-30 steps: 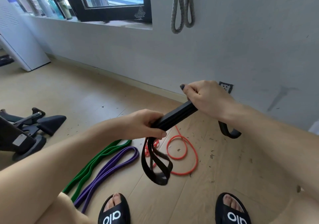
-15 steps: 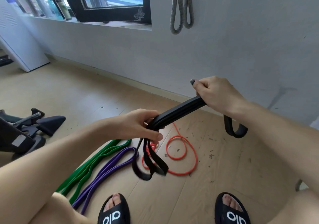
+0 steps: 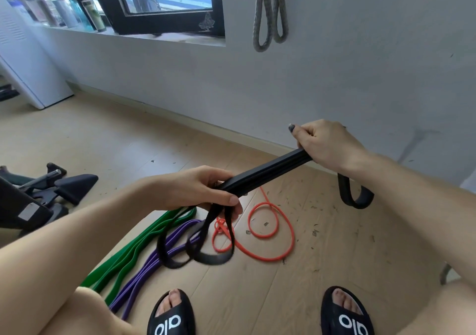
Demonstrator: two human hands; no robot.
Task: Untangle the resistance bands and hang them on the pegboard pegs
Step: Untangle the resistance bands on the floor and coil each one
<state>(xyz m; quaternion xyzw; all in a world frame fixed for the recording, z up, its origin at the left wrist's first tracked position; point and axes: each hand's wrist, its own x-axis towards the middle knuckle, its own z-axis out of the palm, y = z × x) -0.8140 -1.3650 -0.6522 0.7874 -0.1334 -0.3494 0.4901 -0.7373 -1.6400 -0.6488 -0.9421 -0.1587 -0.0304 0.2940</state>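
Note:
A black resistance band (image 3: 268, 173) stretches folded between my two hands above the floor. My left hand (image 3: 203, 190) grips its lower part, and loops of it dangle below my fingers. My right hand (image 3: 324, 142) grips the upper part, with a short loop hanging under my wrist. On the wooden floor lie a green band (image 3: 134, 249), a purple band (image 3: 154, 265) beside it, and a thin orange band (image 3: 273, 229) coiled to their right. A grey braided band (image 3: 269, 12) hangs on the wall above. Its peg is out of frame.
Black exercise equipment (image 3: 46, 190) sits on the floor at the left. A white cabinet (image 3: 23, 58) stands in the far left corner. Bottles (image 3: 77, 12) line the window sill. My feet in black slides (image 3: 172, 314) stand at the bottom edge.
My hands have drawn further apart along the black band, the right rising toward the wall. The loops below my left hand have lengthened and swung left.

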